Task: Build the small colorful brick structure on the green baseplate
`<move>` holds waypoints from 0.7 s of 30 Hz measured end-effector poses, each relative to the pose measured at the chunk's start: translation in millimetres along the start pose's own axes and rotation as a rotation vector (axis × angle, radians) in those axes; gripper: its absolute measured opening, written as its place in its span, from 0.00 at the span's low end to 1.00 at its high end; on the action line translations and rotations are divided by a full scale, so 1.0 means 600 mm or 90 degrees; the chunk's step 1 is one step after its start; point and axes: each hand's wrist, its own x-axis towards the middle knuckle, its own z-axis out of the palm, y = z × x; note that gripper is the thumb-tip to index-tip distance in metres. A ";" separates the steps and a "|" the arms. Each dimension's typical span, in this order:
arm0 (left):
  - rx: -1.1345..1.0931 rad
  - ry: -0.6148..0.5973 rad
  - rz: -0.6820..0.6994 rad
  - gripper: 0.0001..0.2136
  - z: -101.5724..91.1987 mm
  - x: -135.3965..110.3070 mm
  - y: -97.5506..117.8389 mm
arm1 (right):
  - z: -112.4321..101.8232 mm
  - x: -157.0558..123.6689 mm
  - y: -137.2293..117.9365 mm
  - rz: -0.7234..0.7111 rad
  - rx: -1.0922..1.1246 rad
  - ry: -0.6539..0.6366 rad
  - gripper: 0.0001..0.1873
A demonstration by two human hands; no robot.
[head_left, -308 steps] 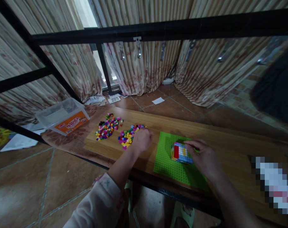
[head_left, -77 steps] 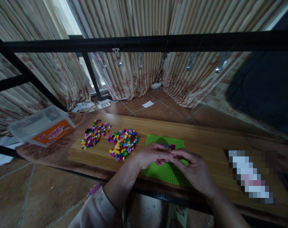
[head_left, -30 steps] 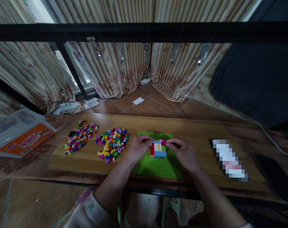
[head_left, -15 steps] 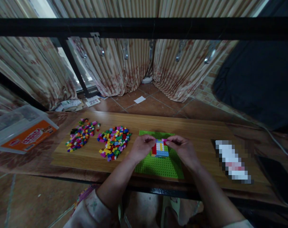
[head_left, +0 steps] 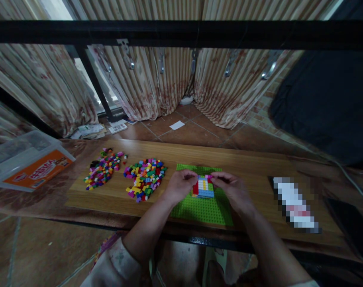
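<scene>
A low build of toy bricks (head_left: 203, 185), with red, white, yellow and light blue pieces, sits on a green studded baseplate (head_left: 202, 213). My left hand (head_left: 180, 186) is closed at the build's far left corner, its thumb and forefinger pressed against it; any small piece between them is hidden. On the far right corner, my right hand (head_left: 231, 189) pinches a pink brick (head_left: 209, 176) at the top edge of the build. Whether that brick is fully seated I cannot tell.
Two piles of loose bricks, one nearer (head_left: 147, 177) and one farther left (head_left: 105, 169), lie on the wooden board (head_left: 109, 203). A clear plastic box (head_left: 28, 159) with an orange label stands at the left. A black phone-like slab (head_left: 348, 223) lies at the right beside a blurred-out item (head_left: 295, 205).
The view has shifted very slightly. Both hands stay at the far corners of the build, with hardly any visible movement of the fingers.
</scene>
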 end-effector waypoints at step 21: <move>-0.001 -0.009 0.020 0.07 0.000 0.003 -0.008 | 0.002 -0.002 -0.007 0.022 0.035 -0.007 0.17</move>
